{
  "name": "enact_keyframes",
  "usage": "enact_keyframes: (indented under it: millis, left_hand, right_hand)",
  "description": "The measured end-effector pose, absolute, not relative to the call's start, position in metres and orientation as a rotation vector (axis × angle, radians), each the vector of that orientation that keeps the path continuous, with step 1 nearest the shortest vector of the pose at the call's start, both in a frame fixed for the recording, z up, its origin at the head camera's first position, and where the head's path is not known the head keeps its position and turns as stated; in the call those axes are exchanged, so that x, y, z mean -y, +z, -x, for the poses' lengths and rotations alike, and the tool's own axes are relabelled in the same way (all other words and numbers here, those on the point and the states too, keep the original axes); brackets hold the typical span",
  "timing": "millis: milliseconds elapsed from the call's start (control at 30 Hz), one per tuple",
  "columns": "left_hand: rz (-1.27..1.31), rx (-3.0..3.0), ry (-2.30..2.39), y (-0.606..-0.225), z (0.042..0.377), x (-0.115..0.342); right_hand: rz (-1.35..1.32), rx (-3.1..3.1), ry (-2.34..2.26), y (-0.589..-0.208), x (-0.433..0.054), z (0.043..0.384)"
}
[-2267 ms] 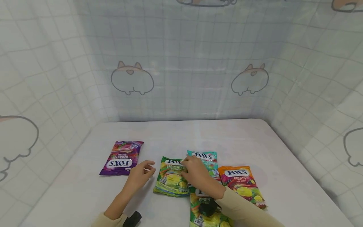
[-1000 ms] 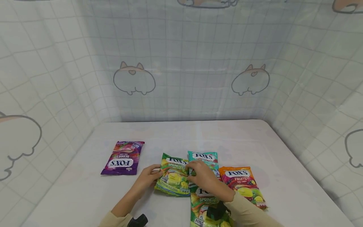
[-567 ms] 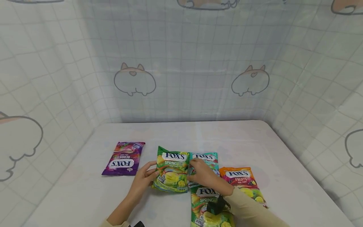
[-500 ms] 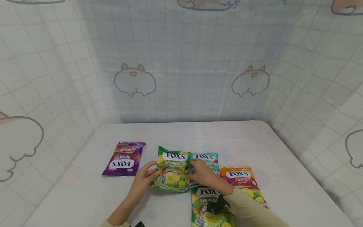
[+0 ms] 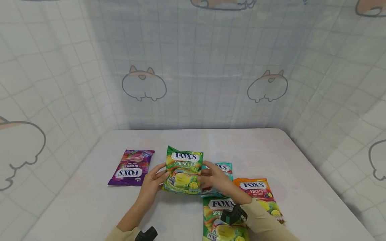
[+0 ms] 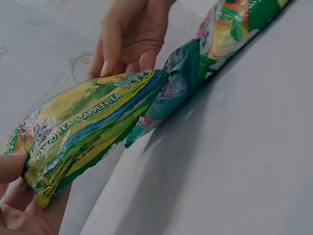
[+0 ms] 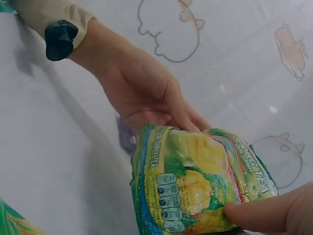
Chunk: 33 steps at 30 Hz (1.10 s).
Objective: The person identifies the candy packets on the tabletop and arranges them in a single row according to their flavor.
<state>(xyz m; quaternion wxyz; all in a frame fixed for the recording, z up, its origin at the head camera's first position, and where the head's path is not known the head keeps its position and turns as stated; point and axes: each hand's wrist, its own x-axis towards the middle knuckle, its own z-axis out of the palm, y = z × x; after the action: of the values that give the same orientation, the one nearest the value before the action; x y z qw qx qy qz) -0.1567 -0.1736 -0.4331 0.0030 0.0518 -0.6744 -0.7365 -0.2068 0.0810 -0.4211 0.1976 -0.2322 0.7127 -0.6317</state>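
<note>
A green and yellow Fox's Spring Tea candy bag (image 5: 184,170) is held up off the table between both hands, its printed front toward the head camera. My left hand (image 5: 152,182) grips its left edge, thumb in front and fingers behind, as the left wrist view shows. On the opposite edge my right hand (image 5: 215,179) pinches the bag; its thumb (image 7: 264,213) lies on the front in the right wrist view. Behind the right hand a teal Fox's candy bag (image 5: 226,168) is partly covered. Below the right wrist lies a second Spring Tea bag (image 5: 215,222).
An upside-down purple Fox's Berries bag (image 5: 131,167) lies at the left. At the right is an orange and red Fox's Fruits bag (image 5: 256,190), partly under the right sleeve. The white table (image 5: 181,139) is enclosed by grid-patterned sheets (image 5: 193,83) on three sides.
The left hand has moved right and taken hold of the Spring Tea bag's left edge. Both hands have raised the bag off the table, and its front has turned more upright.
</note>
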Motion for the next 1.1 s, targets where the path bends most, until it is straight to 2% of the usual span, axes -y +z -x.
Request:
enact_keyframes:
  millis: [300,1100]
  left_hand:
    - [-0.178,2.052,-2.290,-0.428,0.161,0.174]
    - [-0.247,2.115,-2.172,-0.442,0.154,0.177]
  right_hand:
    - [0.551,-2.054,-1.840,-0.414,-0.076,0.206]
    - [0.627,-2.041,-1.743,-0.410,-0.078,0.208]
